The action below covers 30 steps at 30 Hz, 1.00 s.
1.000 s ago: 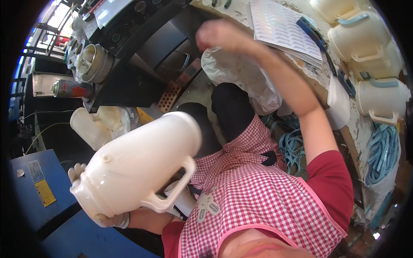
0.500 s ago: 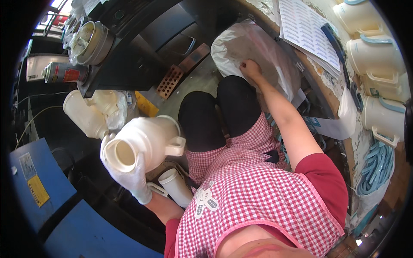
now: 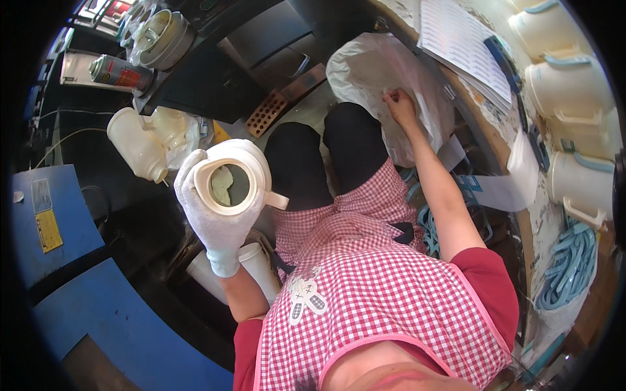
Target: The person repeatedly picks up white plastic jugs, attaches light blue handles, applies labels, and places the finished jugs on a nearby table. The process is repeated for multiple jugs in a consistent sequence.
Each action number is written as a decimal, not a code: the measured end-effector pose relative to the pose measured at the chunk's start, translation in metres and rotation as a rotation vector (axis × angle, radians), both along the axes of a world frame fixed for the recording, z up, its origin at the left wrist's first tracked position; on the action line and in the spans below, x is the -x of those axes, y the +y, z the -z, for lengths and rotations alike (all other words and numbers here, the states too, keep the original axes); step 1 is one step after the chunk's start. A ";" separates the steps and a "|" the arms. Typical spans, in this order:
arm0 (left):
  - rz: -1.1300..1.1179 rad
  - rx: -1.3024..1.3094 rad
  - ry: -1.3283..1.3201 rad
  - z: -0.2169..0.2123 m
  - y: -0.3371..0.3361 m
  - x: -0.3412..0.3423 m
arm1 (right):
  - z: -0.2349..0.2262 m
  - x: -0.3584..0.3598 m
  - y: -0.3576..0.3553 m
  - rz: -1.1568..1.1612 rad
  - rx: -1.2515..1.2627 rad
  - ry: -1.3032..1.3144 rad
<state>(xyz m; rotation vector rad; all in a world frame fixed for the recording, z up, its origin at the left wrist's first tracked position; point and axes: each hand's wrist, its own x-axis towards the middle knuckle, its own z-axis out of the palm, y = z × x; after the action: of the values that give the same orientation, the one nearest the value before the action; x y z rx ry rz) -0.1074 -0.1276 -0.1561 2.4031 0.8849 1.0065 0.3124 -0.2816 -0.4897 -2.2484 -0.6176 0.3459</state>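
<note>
In a white glove, my left hand [image 3: 212, 212] grips a cream plastic jug body [image 3: 251, 154] from its left side. The jug's wide round opening faces up toward me, and a pale greenish scrap [image 3: 222, 187] shows inside. Its handle [image 3: 276, 200] sticks out to the right. My bare right hand [image 3: 400, 106] is closed, thumb against fingers, at the large white plastic bag [image 3: 365, 55] beyond my knees. Whatever it may hold is too small to make out.
Left of the jug hangs another cream jug body [image 3: 135, 140]. Blue panels [image 3: 130, 319] fill the lower left. A spray can [image 3: 120, 73] lies by stacked bowls [image 3: 171, 49]. To the right are paper sheets [image 3: 460, 52], finished-looking jugs [image 3: 580, 182] and pale blue strips [image 3: 566, 267].
My left hand has moved right and turned the jug so its opening faces me, showing the scrap inside. My right hand has shifted slightly right at the bag.
</note>
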 end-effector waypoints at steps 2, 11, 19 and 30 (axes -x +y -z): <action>0.006 -0.037 0.008 0.005 -0.006 0.004 | -0.068 0.035 -0.014 -0.051 -0.197 0.166; 0.186 -0.163 -0.014 -0.003 -0.018 -0.003 | -0.233 0.116 -0.057 -0.191 -0.144 -0.080; 0.192 -0.226 -0.030 0.005 -0.022 0.011 | -0.210 0.122 -0.051 -0.421 0.219 -0.262; 0.232 -0.184 0.006 -0.001 -0.025 0.006 | -0.363 0.250 -0.005 -0.915 -0.611 0.596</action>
<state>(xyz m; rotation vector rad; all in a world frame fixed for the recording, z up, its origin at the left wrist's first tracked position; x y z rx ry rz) -0.1138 -0.1527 -0.1547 2.5883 0.5173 1.0296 0.0627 -0.2868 -0.1263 -1.0876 -1.1869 1.0560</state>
